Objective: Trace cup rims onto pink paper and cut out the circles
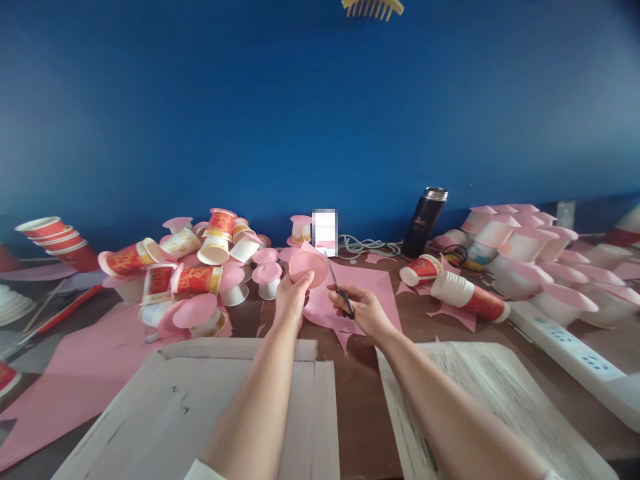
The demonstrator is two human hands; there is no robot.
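A pink paper disc (309, 266) is held up just above the desk (360, 400), over a larger pink paper sheet (365, 293) lying flat there; the left hand (291, 298) is curled closed around the disc's lower edge, thumb and fingers pinching it so its face tilts toward the camera; the right hand (363, 308) is closed through the handles of a pair of scissors (339, 287), whose blades point up and left and meet the disc's right edge; both forearms reach forward from the lower edge of the view, bare and nearly straight, converging toward the middle; beneath them lie a flat cardboard piece (200, 400) on the left and a printed sheet (500, 400) on the right; red and white paper cups (200, 267) are heaped to the left, pink-capped white cups (525, 253) to the right; a dark flask (425, 221) stands upright against the blue wall (320, 100).
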